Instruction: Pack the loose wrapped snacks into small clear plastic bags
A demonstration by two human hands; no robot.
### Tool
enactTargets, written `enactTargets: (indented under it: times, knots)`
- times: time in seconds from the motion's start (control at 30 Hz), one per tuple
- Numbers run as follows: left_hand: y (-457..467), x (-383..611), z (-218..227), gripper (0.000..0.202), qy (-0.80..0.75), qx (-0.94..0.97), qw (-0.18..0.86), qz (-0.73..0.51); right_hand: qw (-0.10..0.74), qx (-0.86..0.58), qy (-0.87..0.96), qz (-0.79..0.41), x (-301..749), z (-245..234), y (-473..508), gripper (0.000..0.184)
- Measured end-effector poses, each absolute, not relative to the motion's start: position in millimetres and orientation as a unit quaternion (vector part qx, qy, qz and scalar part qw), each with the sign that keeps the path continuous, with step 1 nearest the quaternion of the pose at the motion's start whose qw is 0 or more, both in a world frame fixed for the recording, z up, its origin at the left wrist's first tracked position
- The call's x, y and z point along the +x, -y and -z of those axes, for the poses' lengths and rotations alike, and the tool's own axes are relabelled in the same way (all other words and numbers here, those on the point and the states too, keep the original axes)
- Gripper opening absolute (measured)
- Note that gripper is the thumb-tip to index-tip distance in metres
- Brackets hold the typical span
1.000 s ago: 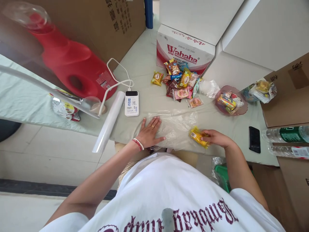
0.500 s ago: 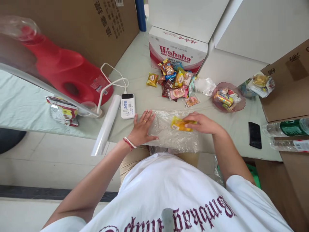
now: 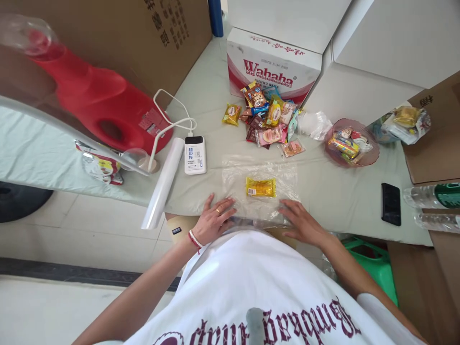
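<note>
A yellow packaged snack point(image 3: 260, 187) lies on a sheet of clear plastic film point(image 3: 233, 173) spread at the table's front edge. My left hand point(image 3: 214, 218) rests at the film's near left corner, fingers stretched out and apart. At the near right corner is my right hand point(image 3: 301, 221), its fingers also spread, with nothing in them. Both hands touch or nearly touch the film's near edge; whether they grip it I cannot make out. To the left lies a roll of clear film point(image 3: 163, 184), beside a white power bank point(image 3: 195, 155).
Several wrapped snacks point(image 3: 271, 117) are heaped against a Wahaha carton point(image 3: 273, 62). A pink glass bowl point(image 3: 370, 155) of snacks stands right of them, and a black phone point(image 3: 391, 203) lies near the right edge. A red jug point(image 3: 104, 103) and white lamp stand are at left.
My right hand has let go of the yellow snack, which now lies on the film, and has moved nearer my body. My left hand has drawn back to the film's near edge.
</note>
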State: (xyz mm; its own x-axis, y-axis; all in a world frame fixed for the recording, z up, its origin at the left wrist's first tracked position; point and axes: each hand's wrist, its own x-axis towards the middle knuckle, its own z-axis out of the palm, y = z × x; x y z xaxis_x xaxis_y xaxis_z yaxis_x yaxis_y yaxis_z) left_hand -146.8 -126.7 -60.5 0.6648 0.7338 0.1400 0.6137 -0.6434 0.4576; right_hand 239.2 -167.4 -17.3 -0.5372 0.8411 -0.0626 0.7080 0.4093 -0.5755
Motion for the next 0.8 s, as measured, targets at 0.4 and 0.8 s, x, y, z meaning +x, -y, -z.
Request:
enactTargets:
  times: [0.4, 0.8]
  knots:
    - [54.5, -113.4, 31.8, 0.04, -0.585, 0.772, 0.181, -0.171, 0.157, -0.61, 0.643, -0.436, 246.8, 8.1, 103.0, 0.046]
    - [74.2, -100.8, 17.9, 0.039, -0.609, 0.743, 0.088, -0.264, 0.02, -0.659, 0.745, -0.104, 268.3, -8.1, -16.4, 0.054]
